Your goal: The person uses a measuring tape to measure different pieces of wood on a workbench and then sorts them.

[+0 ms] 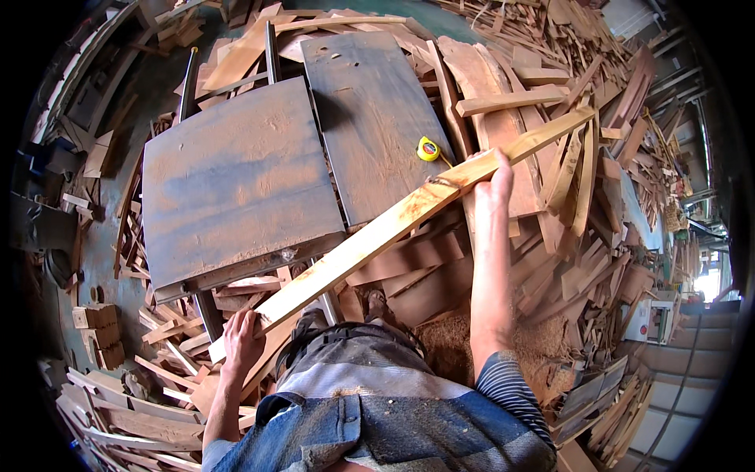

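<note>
A long, light-coloured wooden board point(385, 232) runs slantwise across my front, from low on the left to high on the right. Near its lower end, my left hand point(242, 343) is closed around the edge. My right hand point(494, 177) grips it farther up, beyond the middle, with a dark knot just left of the fingers. Behind the board lies a saw table in two dusty metal halves, a left plate point(236, 185) and a right plate point(373, 118), with a narrow slot between them. A yellow tape measure point(428, 149) rests on the right plate, close to my right hand.
Planks and offcuts point(543, 118) lie heaped right of the table, with more scrap wood point(134, 417) at lower left. Sawdust point(543, 354) is piled by my right side. Short wood blocks point(98, 334) are stacked on the floor at left. Metal rails point(189, 86) stick out behind the table.
</note>
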`<state>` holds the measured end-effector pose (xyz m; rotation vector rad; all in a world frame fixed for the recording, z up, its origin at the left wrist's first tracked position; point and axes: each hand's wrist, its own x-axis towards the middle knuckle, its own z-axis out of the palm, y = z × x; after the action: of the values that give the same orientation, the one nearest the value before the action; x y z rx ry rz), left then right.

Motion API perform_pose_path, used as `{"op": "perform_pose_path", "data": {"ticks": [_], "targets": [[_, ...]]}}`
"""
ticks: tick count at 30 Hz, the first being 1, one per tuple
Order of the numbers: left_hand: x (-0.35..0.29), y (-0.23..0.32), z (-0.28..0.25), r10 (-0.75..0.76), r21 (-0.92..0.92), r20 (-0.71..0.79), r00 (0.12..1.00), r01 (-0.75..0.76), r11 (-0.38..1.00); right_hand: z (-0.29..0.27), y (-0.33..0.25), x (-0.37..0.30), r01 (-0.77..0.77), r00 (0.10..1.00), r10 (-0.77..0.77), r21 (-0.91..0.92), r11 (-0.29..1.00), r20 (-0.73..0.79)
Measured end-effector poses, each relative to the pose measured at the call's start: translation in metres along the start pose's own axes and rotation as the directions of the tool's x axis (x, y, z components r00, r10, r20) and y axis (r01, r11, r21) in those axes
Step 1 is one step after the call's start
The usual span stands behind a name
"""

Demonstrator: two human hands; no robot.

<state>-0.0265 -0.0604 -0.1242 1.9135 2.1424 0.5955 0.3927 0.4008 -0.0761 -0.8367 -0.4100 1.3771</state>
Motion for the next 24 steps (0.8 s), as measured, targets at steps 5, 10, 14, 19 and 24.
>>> {"op": "perform_pose_path", "data": {"ticks": [5,10,14,19,24], "targets": [[0.018,0.018,0.006,-0.02,-0.075,0.006,1.0,0.021,0.997,0.041,-0.044,-0.006,0.132,0.971,-0.149,-0.1,0.986,-0.188],[0.027,0.017,0.013,-0.059,-0.079,0.038,0.998,0.062,0.995,0.008,-0.056,0.038,0.091,0.967,-0.109,-0.088,0.992,-0.232],[0.039,0.023,0.018,0.033,-0.104,-0.156,0.987,-0.05,0.993,-0.043,-0.08,0.081,-0.182,0.933,0.153,-0.059,0.982,-0.325],[0.028,0.049,0.032,-0.067,-0.159,-0.079,0.995,0.053,0.986,-0.05,-0.081,0.118,-0.106,0.847,0.1,0.017,0.994,-0.522],[0.031,0.053,0.013,-0.035,-0.267,0.219,0.975,0.095,0.959,-0.079,-0.074,0.122,-0.072,0.883,-0.044,-0.228,0.971,-0.468]]}}
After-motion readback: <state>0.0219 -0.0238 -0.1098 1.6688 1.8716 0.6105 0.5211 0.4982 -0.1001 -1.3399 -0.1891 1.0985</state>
